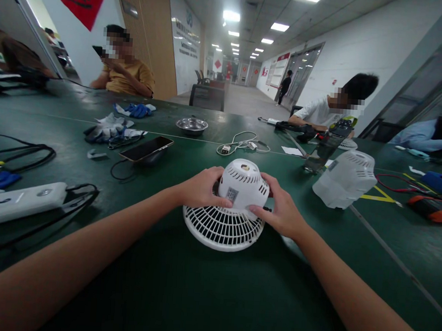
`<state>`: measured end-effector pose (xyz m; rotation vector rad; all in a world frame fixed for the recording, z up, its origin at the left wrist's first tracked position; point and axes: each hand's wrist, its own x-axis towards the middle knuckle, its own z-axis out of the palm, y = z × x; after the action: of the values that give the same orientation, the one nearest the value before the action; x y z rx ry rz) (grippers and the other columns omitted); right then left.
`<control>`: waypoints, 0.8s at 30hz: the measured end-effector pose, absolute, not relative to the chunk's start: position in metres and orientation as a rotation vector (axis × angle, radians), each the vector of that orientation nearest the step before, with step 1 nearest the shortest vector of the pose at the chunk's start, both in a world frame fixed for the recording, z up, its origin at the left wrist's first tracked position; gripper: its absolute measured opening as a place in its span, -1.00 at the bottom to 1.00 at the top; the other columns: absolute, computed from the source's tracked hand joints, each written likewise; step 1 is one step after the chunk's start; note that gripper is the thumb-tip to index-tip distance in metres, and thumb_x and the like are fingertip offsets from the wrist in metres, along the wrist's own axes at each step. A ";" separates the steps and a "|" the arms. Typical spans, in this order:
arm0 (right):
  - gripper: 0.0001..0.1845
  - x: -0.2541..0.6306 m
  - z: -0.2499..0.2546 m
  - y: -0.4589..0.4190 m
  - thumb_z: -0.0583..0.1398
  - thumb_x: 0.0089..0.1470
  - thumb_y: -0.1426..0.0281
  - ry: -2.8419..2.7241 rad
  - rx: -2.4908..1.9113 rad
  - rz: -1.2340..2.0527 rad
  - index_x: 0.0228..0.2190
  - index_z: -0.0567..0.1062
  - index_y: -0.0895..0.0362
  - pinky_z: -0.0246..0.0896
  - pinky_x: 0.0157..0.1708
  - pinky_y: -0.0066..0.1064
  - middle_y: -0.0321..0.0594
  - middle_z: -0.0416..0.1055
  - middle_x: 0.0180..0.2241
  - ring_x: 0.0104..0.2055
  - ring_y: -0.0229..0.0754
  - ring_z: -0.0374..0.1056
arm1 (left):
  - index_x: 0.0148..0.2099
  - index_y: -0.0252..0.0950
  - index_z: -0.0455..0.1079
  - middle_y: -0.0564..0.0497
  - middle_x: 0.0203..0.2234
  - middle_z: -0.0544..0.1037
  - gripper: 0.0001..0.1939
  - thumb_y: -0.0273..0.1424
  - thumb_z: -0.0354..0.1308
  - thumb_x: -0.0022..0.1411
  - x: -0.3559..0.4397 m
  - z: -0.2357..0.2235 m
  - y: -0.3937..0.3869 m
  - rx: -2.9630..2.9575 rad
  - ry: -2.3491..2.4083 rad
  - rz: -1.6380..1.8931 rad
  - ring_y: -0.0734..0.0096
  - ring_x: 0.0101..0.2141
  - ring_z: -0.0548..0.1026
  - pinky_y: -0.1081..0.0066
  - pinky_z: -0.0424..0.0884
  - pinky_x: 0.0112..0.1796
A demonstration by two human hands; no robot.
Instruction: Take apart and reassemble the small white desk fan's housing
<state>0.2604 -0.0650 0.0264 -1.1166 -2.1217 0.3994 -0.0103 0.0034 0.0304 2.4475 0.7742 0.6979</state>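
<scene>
Both my hands grip the white motor housing (243, 187) of a small fan, which has slots around its top and a printed label on its side. My left hand (206, 187) is closed on the housing's left side, thumb across the front below the label. From the right, my right hand (280, 207) holds the other side, its thumb at the lower front edge. Under the housing, the white fan grille (222, 231) faces down on the green table (181, 294). The fan blades, if any, are hidden beneath.
Left lie a phone (148, 149), gloves (110, 128) and a white power strip (21, 203). Beyond the fan are a metal bowl (192, 125) and a white cable (241, 144). At right stand a translucent white container (344, 179), a bottle (328, 145) and an orange meter (435, 208). Several people sit around.
</scene>
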 end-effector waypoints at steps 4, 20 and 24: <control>-0.16 0.258 0.014 -0.060 0.38 0.02 0.13 -1.990 -1.121 0.556 0.24 0.22 0.05 0.45 0.00 0.03 -0.03 0.48 0.04 0.01 0.09 0.47 | 0.19 -0.30 0.34 -0.23 0.02 0.51 -0.26 -0.03 0.33 0.06 -0.013 0.031 0.005 2.463 0.779 0.682 0.01 -0.02 0.50 0.04 0.44 -0.06; -0.14 0.254 0.010 -0.062 0.41 -0.03 0.16 -1.970 -1.079 0.528 0.23 0.26 0.08 0.44 0.01 -0.02 -0.04 0.48 0.04 0.01 0.10 0.47 | 0.17 -0.33 0.35 -0.24 0.03 0.55 -0.25 -0.07 0.40 0.02 -0.011 0.035 0.002 2.397 0.638 0.748 0.01 -0.02 0.55 0.03 0.48 -0.06; -0.14 0.252 0.011 -0.063 0.40 -0.02 0.16 -1.981 -1.088 0.475 0.24 0.25 0.06 0.44 0.00 0.00 -0.03 0.46 0.06 0.02 0.12 0.46 | 0.15 -0.32 0.36 -0.25 0.01 0.55 -0.25 0.00 0.38 0.03 -0.011 0.032 0.003 2.457 0.653 0.799 -0.02 -0.03 0.53 -0.01 0.46 -0.05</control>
<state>0.2523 -0.0633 0.0109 -1.0883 -1.9806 0.4753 -0.0111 0.0032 0.0319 2.4569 0.6527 0.7987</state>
